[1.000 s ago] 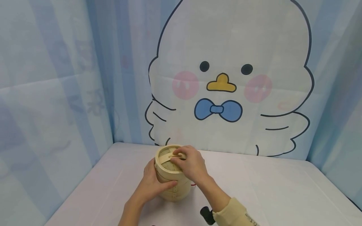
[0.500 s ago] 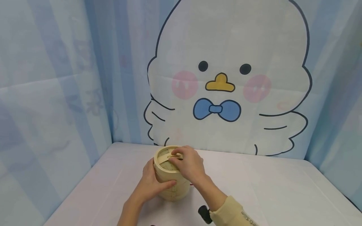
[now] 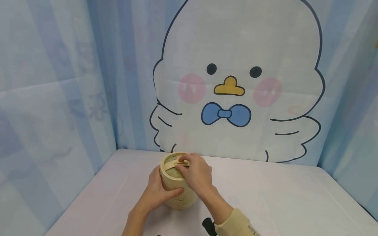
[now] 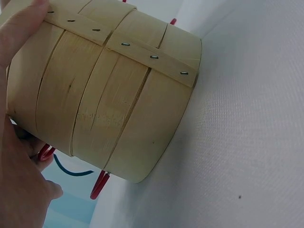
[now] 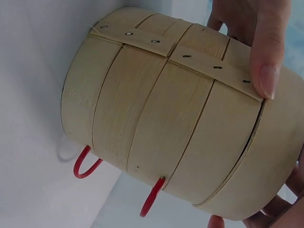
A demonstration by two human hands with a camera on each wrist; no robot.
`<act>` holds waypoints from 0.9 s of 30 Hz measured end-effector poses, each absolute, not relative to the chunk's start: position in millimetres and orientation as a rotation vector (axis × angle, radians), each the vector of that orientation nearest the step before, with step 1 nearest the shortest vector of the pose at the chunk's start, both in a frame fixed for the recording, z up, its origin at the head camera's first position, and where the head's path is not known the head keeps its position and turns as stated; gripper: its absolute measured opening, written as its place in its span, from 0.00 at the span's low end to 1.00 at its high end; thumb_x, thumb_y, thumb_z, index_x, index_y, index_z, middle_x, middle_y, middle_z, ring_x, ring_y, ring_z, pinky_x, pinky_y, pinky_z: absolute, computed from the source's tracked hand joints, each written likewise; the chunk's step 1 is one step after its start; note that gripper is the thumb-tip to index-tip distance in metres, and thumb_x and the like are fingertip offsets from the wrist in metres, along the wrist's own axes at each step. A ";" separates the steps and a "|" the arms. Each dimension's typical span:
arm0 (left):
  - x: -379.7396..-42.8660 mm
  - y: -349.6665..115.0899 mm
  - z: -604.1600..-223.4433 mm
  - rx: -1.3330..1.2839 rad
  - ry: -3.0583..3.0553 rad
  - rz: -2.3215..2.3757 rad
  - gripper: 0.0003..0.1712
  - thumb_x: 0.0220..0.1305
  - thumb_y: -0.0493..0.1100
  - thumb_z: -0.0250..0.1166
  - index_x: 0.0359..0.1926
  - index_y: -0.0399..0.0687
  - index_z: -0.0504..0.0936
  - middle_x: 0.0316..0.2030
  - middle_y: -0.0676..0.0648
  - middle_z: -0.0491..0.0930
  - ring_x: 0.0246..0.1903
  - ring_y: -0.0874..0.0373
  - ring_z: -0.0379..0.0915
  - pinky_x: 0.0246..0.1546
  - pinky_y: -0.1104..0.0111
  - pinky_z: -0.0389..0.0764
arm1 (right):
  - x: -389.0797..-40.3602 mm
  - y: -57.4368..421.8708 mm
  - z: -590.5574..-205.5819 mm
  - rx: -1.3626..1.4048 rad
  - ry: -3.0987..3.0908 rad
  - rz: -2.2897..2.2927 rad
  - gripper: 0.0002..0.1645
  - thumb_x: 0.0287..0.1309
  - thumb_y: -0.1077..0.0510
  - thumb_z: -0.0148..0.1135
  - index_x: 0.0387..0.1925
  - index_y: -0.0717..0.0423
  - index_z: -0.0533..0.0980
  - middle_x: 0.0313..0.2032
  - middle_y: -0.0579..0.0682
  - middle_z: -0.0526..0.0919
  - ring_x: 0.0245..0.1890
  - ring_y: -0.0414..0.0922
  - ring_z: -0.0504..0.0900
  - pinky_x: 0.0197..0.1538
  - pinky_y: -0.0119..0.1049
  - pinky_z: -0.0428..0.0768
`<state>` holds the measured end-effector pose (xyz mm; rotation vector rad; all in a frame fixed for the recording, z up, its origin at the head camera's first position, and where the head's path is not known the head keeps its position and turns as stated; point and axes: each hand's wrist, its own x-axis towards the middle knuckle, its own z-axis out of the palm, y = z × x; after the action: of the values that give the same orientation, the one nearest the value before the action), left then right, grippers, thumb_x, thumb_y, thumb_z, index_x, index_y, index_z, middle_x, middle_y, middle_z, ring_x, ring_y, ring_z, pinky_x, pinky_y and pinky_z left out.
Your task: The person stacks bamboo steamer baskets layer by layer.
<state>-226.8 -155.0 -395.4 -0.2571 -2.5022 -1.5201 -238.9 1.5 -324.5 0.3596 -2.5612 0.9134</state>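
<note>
A round, pale bamboo steamer [image 3: 186, 198] stands upright on the table, its stacked tiers banded together. Its woven lid [image 3: 174, 174] sits on top, with a strap-like handle across it. My left hand [image 3: 158, 190] grips the steamer's left side, thumb across the front. In the right wrist view that thumb [image 5: 269, 71] presses near the seam below the lid. My right hand [image 3: 198, 173] pinches the lid's handle between thumb and fingers. Small red loop handles [image 5: 153, 196] stick out from the tiers. The steamer's inside is hidden.
A white-covered table [image 3: 265, 200] extends around the steamer. Behind it hangs a cloth backdrop [image 3: 236, 141] with a cartoon bird, and blue-and-white curtains [image 3: 53, 98] stand at the sides. A black device [image 3: 209, 226] sits at the right wrist.
The right forearm and sleeve have swung a little to the left and now hide the red loop in the head view. Both hands keep their holds, and the lid stays on.
</note>
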 end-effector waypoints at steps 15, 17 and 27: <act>-227.3 -154.4 -395.3 -0.248 -2.506 -1.534 0.65 0.46 0.58 0.82 0.74 0.37 0.53 0.69 0.35 0.59 0.67 0.41 0.57 0.65 0.43 0.64 | -237.0 -0.3 -325.8 0.338 -2.557 0.926 0.10 0.58 0.51 0.74 0.41 0.48 0.86 0.47 0.49 0.85 0.51 0.52 0.83 0.44 0.61 0.75; -227.2 -154.3 -395.6 -0.246 -2.503 -1.546 0.65 0.46 0.58 0.82 0.74 0.37 0.53 0.69 0.35 0.59 0.67 0.41 0.57 0.65 0.43 0.63 | -237.1 1.4 -323.6 0.355 -2.586 0.923 0.11 0.59 0.52 0.74 0.42 0.48 0.86 0.48 0.50 0.84 0.51 0.52 0.82 0.45 0.61 0.75; -222.5 -159.6 -395.1 -0.246 -2.517 -1.536 0.77 0.44 0.59 0.83 0.79 0.42 0.37 0.76 0.33 0.42 0.74 0.36 0.39 0.67 0.37 0.56 | -237.1 17.1 -317.5 0.461 -2.628 1.087 0.19 0.61 0.54 0.70 0.54 0.50 0.84 0.56 0.52 0.82 0.59 0.56 0.77 0.57 0.63 0.73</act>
<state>-222.5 -159.6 -395.1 -0.2456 -2.5174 -1.5357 -237.1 17.1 -317.5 0.4613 -2.6281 1.0874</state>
